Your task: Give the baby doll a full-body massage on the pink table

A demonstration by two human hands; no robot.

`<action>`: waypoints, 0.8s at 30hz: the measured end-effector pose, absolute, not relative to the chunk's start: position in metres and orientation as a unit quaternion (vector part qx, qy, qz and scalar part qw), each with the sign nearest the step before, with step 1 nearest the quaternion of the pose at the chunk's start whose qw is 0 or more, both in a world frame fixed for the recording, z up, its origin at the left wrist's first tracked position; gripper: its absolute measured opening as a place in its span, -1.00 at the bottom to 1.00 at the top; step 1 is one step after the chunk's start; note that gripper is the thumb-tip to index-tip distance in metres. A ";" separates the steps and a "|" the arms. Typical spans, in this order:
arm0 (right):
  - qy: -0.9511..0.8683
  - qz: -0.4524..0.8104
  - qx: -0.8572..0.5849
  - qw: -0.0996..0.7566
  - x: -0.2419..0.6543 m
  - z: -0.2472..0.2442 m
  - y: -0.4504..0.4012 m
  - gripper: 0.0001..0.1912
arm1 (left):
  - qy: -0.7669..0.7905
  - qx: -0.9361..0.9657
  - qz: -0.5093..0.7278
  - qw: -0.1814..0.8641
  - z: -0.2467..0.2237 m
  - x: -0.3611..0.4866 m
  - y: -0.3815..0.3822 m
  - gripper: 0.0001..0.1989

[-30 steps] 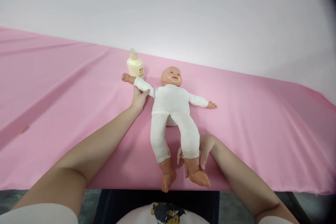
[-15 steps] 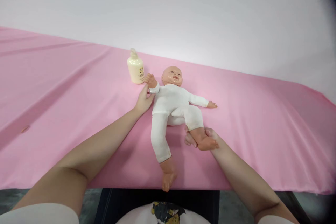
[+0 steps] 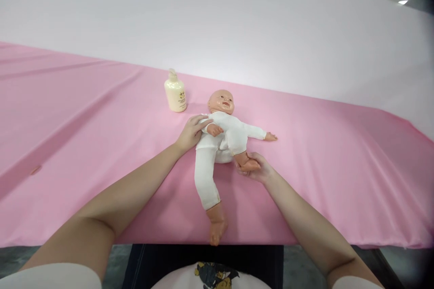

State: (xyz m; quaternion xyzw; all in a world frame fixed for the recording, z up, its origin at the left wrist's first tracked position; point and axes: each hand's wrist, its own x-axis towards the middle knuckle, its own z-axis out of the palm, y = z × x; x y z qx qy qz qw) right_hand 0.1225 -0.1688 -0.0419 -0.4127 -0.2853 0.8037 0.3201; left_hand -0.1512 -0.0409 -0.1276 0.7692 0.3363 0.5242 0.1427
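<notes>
A baby doll [image 3: 224, 119] in white clothes lies on its back, head away from me. My left hand [image 3: 191, 133] is closed around the doll's arm on the left, fingers over the sleeve near the shoulder. That arm is folded so the doll's hand [image 3: 214, 130] rests over its belly. My right hand [image 3: 260, 167] grips the other side's lower leg from beneath, partly hidden behind the foot [image 3: 249, 163]; this leg is bent up toward the torso. The doll's other leg [image 3: 205, 176] lies straight toward me, untouched.
A cream pump bottle [image 3: 175, 95] stands behind and left of the doll. Pink cloth [image 3: 322, 167] covers the table, its front edge close to my body. A white surface [image 3: 217, 22] rises behind it. A small brownish mark [image 3: 35, 170] shows on the cloth at far left.
The doll's left-side arm has come down from beside the bottle across its belly, in my left hand. My right hand has pushed the bent leg up and inward toward the torso.
</notes>
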 end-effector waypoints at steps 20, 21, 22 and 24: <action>-0.435 0.849 -0.267 0.140 0.138 -0.048 -0.172 -0.41 | 0.437 0.600 0.593 0.313 -0.123 -0.150 -0.039 -0.69; -0.443 0.855 -0.246 0.114 0.139 -0.049 -0.173 -0.39 | 0.462 0.574 0.591 0.329 -0.124 -0.151 -0.038 -0.70; -0.451 0.858 -0.230 0.092 0.139 -0.049 -0.173 -0.37 | 0.487 0.550 0.588 0.340 -0.125 -0.152 -0.036 -0.69; -0.462 0.858 -0.217 0.060 0.140 -0.051 -0.174 -0.33 | 0.521 0.518 0.580 0.350 -0.128 -0.157 -0.034 -0.62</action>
